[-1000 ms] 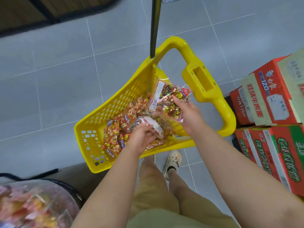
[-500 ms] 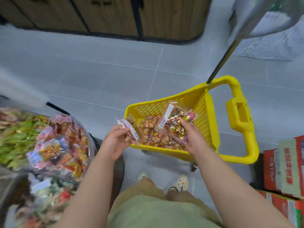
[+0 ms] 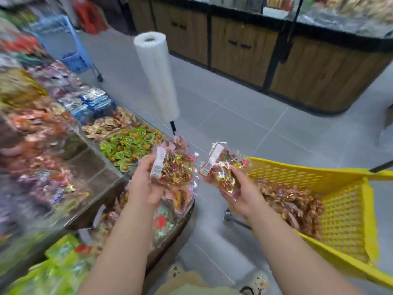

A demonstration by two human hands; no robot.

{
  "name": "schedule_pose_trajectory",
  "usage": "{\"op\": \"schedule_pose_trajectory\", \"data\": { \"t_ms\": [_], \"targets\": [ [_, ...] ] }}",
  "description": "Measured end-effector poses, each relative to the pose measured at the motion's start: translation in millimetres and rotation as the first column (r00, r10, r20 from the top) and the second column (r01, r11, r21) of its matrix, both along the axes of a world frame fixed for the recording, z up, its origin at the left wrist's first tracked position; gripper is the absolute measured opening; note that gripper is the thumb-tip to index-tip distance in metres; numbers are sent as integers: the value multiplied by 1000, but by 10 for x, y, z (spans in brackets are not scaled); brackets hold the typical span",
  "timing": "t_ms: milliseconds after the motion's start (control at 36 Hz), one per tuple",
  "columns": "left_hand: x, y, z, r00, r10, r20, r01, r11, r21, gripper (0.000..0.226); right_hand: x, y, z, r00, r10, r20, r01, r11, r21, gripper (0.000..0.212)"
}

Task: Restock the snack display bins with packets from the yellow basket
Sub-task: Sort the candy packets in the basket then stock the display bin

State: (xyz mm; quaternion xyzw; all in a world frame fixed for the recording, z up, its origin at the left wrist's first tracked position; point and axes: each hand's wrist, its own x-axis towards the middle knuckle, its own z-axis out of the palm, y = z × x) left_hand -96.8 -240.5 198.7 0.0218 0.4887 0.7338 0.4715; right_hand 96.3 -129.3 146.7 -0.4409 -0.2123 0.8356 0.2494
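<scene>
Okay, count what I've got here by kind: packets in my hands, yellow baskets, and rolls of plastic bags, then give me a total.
Packets in hand: 2, the left packet in the left hand and the right packet in the right hand
Yellow basket: 1
Roll of plastic bags: 1
Total: 4

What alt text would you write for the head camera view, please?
The left hand holds a packet of gold-wrapped sweets above the snack bins; the right hand holds a second packet by the yellow basket of more packets. A plastic-bag roll stands behind.
</scene>
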Motion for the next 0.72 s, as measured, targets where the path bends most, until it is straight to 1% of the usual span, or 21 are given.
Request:
{"op": "schedule_pose_trajectory", "data": {
  "t_ms": [28,83,111,139,194,250,278,306,361,417,444,472,500,528,556,583,611,639,667,694,722],
  "targets": [
    [-106,-114,5,1000,7,27,-6,1000,-10,21,-163,-108,12,999,15,-35,-16,999,-39,29],
    [-317,-355,2,998,18,64,-19,1000,7,26,-488,-332,21,993,48,-106,-57,995,-82,41],
    [-407,-469,-7,998,23,64,-24,1000,6,27,-645,-433,28,989,70,-128,-83,992,-96,47],
    [-496,-578,-18,998,27,50,-26,1000,-15,27,-800,-529,40,985,95,-147,-111,989,-102,47],
    [-688,-794,-69,997,71,-11,-71,995,-64,27,-1094,-703,53,977,137,-161,-154,983,-100,39],
    [-887,-1027,-114,987,131,-91,-141,983,-116,17,-1352,-845,54,975,175,-140,-187,980,-75,29],
    [-984,-1147,-116,978,145,-147,-167,975,-144,18,-1464,-909,49,973,196,-125,-204,978,-55,25],
    [-1071,-1245,-114,970,136,-202,-172,969,-176,27,-1572,-972,45,969,217,-118,-222,975,-32,23],
    [-1226,-1416,-127,935,50,-351,-150,953,-263,34,-1771,-1094,48,961,256,-107,-257,966,3,30],
    [-1338,-1555,-127,851,-100,-516,-118,920,-373,30,-1950,-1202,64,953,287,-97,-287,958,15,41],
    [-1376,-1607,-118,815,-161,-556,-107,902,-419,27,-2027,-1243,81,949,299,-96,-299,954,20,40],
    [-1407,-1654,-116,788,-226,-573,-87,880,-467,32,-2107,-1276,89,947,309,-91,-308,951,27,34],
    [-1435,-1702,-111,764,-287,-578,-62,859,-509,53,-2178,-1301,97,943,320,-89,-318,948,36,26],
    [-1461,-1742,-107,749,-338,-570,-27,844,-536,77,-2244,-1321,103,940,331,-87,-328,943,51,23],
    [-1485,-1779,-97,735,-379,-562,3,831,-557,96,-2311,-1334,113,933,350,-83,-345,936,65,22],
    [-1511,-1806,-91,721,-410,-558,26,821,-570,108,-2375,-1346,119,925,372,-80,-366,927,84,21],
    [-1542,-1837,-92,704,-439,-558,41,810,-585,114,-2438,-1362,140,914,397,-83,-389,916,99,18],
    [-1578,-1856,-102,684,-457,-569,32,798,-602,117,-2500,-1374,157,903,421,-83,-411,904,115,16],
    [-1610,-1868,-110,674,-450,-587,4,796,-605,116,-2559,-1382,176,892,445,-76,-434,892,126,16],
    [-1651,-1880,-136,684,-411,-602,-37,805,-592,106,-2617,-1385,175,882,467,-64,-456,880,132,19],
    [-1699,-1892,-164,711,-348,-611,-76,826,-559,89,-2674,-1385,178,872,486,-56,-476,870,130,26]
  ]
}}
